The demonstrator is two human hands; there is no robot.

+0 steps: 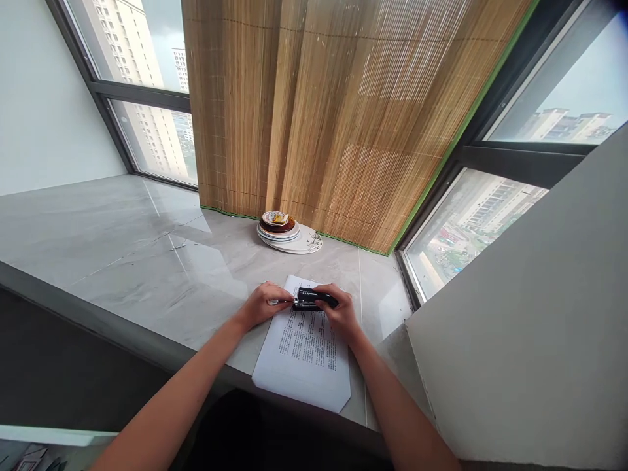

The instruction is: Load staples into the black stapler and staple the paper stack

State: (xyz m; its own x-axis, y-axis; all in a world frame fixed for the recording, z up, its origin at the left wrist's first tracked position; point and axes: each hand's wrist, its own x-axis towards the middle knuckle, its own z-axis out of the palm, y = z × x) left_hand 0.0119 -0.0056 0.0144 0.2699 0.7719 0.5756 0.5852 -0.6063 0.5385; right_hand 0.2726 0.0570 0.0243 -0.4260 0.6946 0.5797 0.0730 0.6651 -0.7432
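Note:
A black stapler (308,296) is held above the upper part of a printed sheet of paper (314,340). My right hand (338,307) wraps round the stapler's right end. At its left end, the fingers of my left hand (266,302) are pinched together, and a small shiny bit shows by them. Too little of that bit is visible to name it. The paper lies on the grey marble-look sill, its near edge at the sill's front, with lines of dark print across it.
Beyond the paper, a stack of plates (279,229) rests partly over a white oval plate (307,242). A bamboo blind (314,118) hangs behind them. Windows stand on both sides, and a grey wall (530,327) bounds the right. The sill (147,261) stretches left.

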